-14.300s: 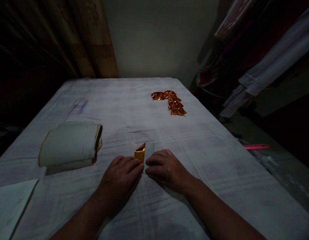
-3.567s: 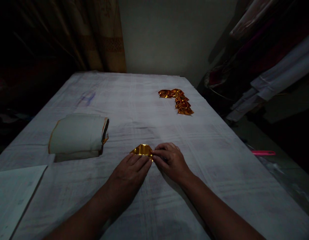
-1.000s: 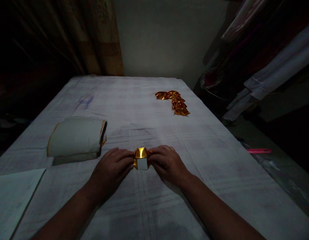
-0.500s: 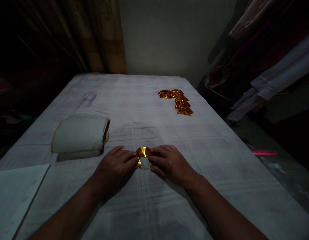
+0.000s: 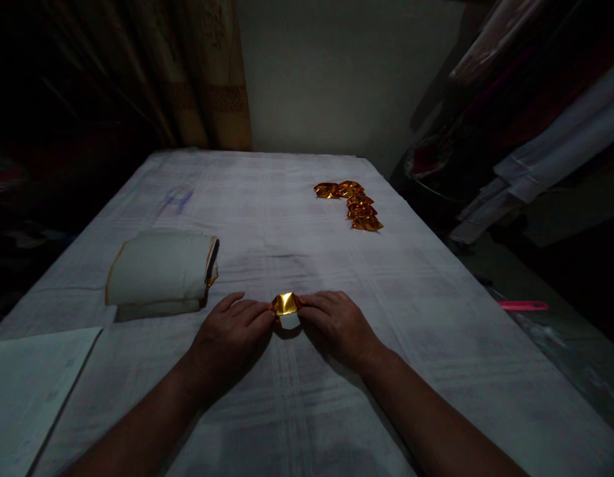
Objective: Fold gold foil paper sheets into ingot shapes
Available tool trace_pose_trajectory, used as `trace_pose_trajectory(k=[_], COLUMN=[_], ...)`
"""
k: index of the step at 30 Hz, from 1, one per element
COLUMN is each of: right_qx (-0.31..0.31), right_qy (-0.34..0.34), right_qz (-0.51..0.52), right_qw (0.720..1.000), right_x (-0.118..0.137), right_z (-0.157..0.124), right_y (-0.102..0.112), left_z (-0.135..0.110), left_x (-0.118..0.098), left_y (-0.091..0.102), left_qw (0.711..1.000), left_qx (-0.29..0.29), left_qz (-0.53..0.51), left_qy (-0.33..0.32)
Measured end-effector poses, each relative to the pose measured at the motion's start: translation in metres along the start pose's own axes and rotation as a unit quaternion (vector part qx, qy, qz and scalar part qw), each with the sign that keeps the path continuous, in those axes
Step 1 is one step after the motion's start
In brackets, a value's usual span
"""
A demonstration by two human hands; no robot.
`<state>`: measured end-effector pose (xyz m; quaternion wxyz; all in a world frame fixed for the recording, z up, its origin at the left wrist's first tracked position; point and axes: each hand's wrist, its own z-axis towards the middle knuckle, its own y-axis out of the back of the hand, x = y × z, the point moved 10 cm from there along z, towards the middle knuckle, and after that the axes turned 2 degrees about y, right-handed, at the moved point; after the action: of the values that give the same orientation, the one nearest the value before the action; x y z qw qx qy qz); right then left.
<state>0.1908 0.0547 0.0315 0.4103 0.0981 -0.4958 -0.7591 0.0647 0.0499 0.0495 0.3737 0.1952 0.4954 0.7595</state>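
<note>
A small folded piece of gold foil paper (image 5: pixel 285 303) sits on the white cloth-covered table (image 5: pixel 297 411) between my two hands. My left hand (image 5: pixel 230 338) pinches its left side with closed fingertips. My right hand (image 5: pixel 336 326) pinches its right side the same way. Only the shiny gold face shows; the lower edge of the piece is in shadow. Both forearms reach in from the bottom of the head view.
Several finished gold folded pieces (image 5: pixel 353 204) lie in a curved row at the far right of the table. A curled stack of white-backed sheets (image 5: pixel 160 271) lies to the left. A flat pale sheet (image 5: pixel 28 391) sits at the near left corner. A pink object (image 5: pixel 522 305) lies off the table's right edge.
The white flap seen on the piece half a second ago is folded out of sight, leaving only gold showing. Both hands stay pinched on it in the same spot.
</note>
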Motion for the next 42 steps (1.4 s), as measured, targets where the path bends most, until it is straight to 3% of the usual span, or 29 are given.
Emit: trace_pose_trajectory(k=[12, 22, 27, 31, 42], right_qx=[-0.028, -0.01, 0.004, 0.028, 0.018], right_qy=[0.01, -0.142, -0.205, -0.24, -0.193], right_qz=[0.034, 0.086, 0.052, 0.019, -0.016], right_qw=[0.999, 0.986, 0.977, 0.97, 0.981], right_x=[0.003, -0.025, -0.035, -0.039, -0.032], right_z=[0.0, 0.001, 0.002, 0.005, 0.004], right_y=[0.005, -0.006, -0.012, -0.014, -0.017], left_z=[0.001, -0.001, -0.003, -0.002, -0.001], left_x=[-0.006, 0.017, 0.019, 0.018, 0.014], left_y=[0.0, -0.009, -0.011, -0.017, -0.018], left_qw=[1.0, 0.991, 0.988, 0.988, 0.991], left_qx=[0.004, 0.018, 0.0, 0.028, 0.025], left_qz=[-0.03, -0.048, -0.047, -0.019, -0.012], left_qy=[0.004, 0.126, 0.146, 0.152, 0.131])
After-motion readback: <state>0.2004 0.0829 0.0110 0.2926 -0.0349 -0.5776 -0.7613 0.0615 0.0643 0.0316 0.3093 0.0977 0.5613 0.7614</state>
